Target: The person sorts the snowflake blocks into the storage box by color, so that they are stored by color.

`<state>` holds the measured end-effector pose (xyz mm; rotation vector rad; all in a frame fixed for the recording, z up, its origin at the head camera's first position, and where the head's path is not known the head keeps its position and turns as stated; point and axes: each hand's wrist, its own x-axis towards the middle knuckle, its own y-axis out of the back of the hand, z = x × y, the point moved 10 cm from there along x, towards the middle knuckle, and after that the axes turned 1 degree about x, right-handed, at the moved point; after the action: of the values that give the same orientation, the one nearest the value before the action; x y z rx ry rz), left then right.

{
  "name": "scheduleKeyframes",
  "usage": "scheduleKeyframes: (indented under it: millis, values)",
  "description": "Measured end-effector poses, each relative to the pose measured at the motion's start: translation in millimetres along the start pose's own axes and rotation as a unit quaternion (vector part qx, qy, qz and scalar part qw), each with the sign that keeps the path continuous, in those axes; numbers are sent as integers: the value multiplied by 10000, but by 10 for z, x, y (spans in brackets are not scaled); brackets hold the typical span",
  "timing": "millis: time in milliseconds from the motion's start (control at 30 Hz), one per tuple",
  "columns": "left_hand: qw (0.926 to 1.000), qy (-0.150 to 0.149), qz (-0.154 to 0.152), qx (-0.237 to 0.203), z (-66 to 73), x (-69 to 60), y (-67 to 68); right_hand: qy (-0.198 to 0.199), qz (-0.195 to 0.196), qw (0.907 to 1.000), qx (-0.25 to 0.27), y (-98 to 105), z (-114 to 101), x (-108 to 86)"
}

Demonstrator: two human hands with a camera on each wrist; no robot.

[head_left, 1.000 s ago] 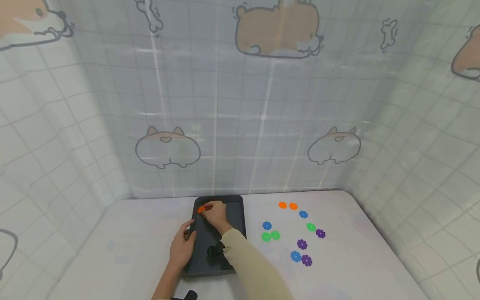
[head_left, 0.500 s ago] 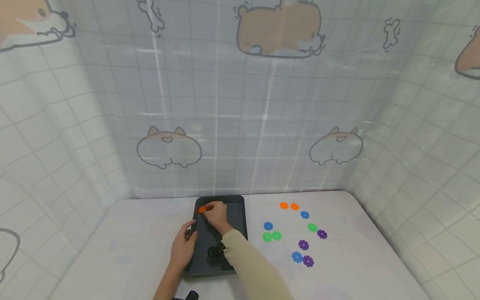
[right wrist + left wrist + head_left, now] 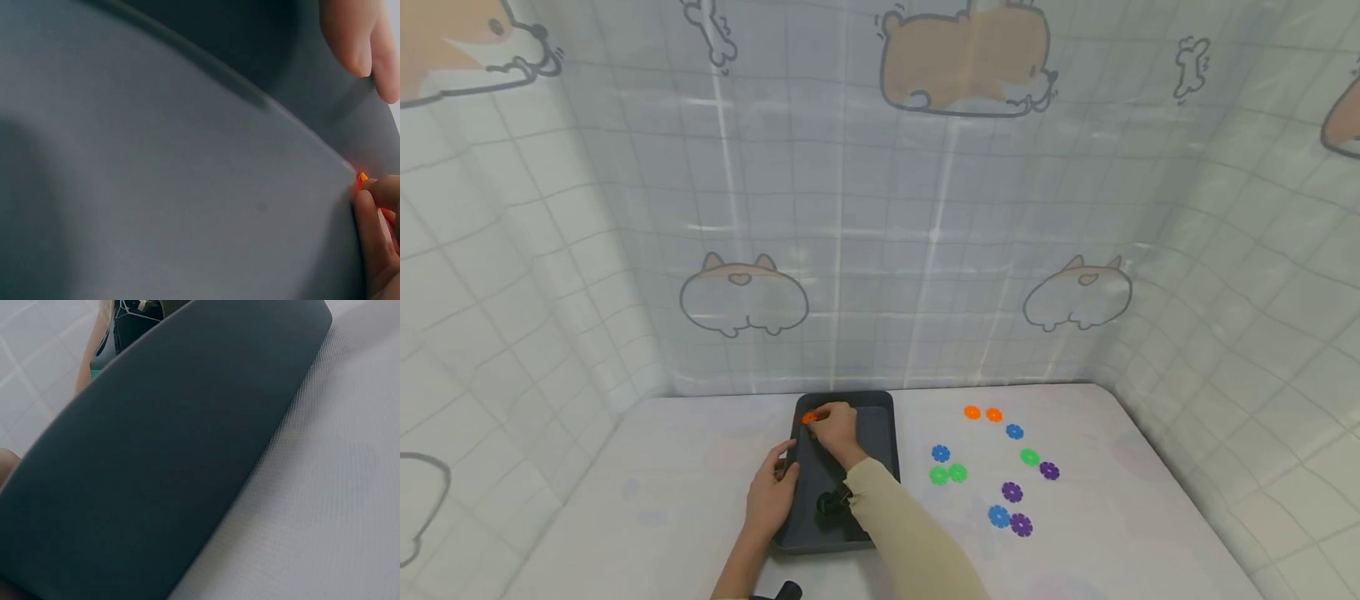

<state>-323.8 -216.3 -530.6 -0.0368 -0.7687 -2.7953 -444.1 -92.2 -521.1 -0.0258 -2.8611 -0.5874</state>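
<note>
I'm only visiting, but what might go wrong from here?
The right hand pinches the orange flower-shaped disc at the far left corner of the dark tray; such a small piece might slip from the fingers. The left hand holds the tray's left edge, so an uneven push could slide the tray. The cream sleeve lies left of two green discs and might brush them if the arm swings right.

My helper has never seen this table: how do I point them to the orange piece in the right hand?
Find the dark tray on the white table. Near its far left corner, the right hand pinches a small orange piece. The two other orange discs lie on the table, right of the tray; only this one is held.
</note>
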Motion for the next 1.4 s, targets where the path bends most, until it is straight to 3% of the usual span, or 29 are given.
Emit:
scheduleKeyframes:
  millis: [267, 700, 1000, 1167, 1400]
  values:
    - [10000, -15, 40, 13, 6, -6, -2, -47, 77, 9997, -247, -1, 35, 25]
    - [10000, -10, -22, -5, -9, 1, -1, -130, -18, 9999, -72, 3, 22, 14]
    - [9999, -2, -7, -124, -25, 2, -18, 3, -1020, 9947, -112, -6, -90, 58]
    - [9999, 63, 12, -89, -47, -4, -27, -32, -1728, 9848, 157, 93, -244, 55]
    - [9999, 29, 100, -71, -11, 4, 15, 187, -2533, 9656, 565, 420, -507, -3]
